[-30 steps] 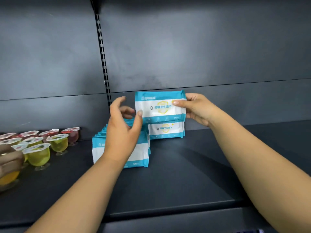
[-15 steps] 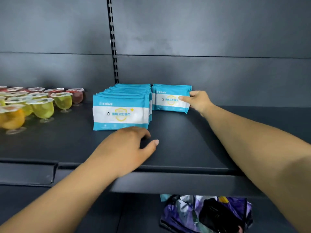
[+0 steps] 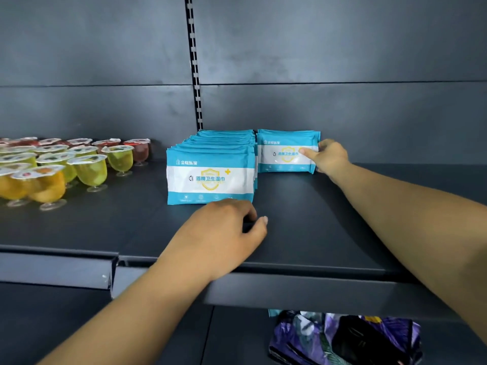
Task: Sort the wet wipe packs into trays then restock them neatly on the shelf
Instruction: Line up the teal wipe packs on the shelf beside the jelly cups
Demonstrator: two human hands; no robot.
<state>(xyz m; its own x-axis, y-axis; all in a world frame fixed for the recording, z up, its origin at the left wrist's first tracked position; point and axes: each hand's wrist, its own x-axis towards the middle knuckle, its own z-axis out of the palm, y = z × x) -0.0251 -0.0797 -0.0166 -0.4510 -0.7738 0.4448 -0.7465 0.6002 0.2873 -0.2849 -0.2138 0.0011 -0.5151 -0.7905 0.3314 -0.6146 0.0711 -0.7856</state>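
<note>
A long row of blue-and-white wet wipe packs (image 3: 210, 177) stands upright on the dark shelf (image 3: 303, 212), running back to the wall. A second, short row of wet wipe packs (image 3: 284, 151) stands to its right at the back. My right hand (image 3: 329, 156) grips the right end of that short row, thumb across the front pack. My left hand (image 3: 224, 233) rests on the shelf just in front of the long row, fingers loosely curled, holding nothing.
Several jelly cups (image 3: 87, 169) in yellow, green and red fill the shelf's left part. A slotted upright (image 3: 195, 61) runs up the back wall. Below the shelf edge (image 3: 290, 291) lies a purple patterned bag (image 3: 342, 338).
One second ago my right hand held a pack up beside my raised left hand. That pack now stands in the short row, and my left hand has dropped onto the shelf.
</note>
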